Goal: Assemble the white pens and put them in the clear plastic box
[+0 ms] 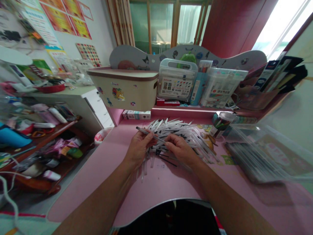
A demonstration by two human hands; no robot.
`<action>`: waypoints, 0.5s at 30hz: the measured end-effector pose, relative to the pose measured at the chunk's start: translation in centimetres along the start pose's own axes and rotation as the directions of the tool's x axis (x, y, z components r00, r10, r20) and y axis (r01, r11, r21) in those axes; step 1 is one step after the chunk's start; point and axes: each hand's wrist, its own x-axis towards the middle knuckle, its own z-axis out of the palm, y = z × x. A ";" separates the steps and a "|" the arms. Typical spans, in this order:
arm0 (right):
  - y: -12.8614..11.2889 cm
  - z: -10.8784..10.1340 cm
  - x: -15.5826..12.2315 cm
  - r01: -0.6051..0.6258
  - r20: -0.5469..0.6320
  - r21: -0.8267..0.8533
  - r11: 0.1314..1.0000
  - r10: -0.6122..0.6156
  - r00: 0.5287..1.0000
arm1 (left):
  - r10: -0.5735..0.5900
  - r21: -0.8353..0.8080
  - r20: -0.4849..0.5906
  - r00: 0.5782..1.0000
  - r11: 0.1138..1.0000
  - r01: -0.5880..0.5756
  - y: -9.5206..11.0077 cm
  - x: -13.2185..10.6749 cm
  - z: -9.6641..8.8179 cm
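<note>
Fingers of the left hand (139, 147) are pinching a pen (149, 133). The right hand (180, 149) is seemingly gripping its other end. A pile of pens (181, 129) is lying at one o'clock on the pink desk (102, 169).

- Bright daylight from window (281, 26), upper right, blown out white.
- Soft, faint shadows on pink desk (102, 169).
- Sharpest at centre, on pens (176, 129).
- Fisheye bending, smeared blur along left and right edges.

Home study corner for a child: pink desk (102, 163) is carrying boxed marker sets (176, 83) along its back edge, stickered storage box (124, 89) is sitting at its back left corner, pens (181, 129) are lying heaped mid-desk, learning charts (58, 19) are hanging on the wall.
</note>
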 end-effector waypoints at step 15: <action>-1.8 0.6 0.5 0.219 0.107 -0.531 0.818 -0.192 0.976 | 0.022 0.176 0.111 0.994 0.984 -0.041 -0.4 -0.3 0.0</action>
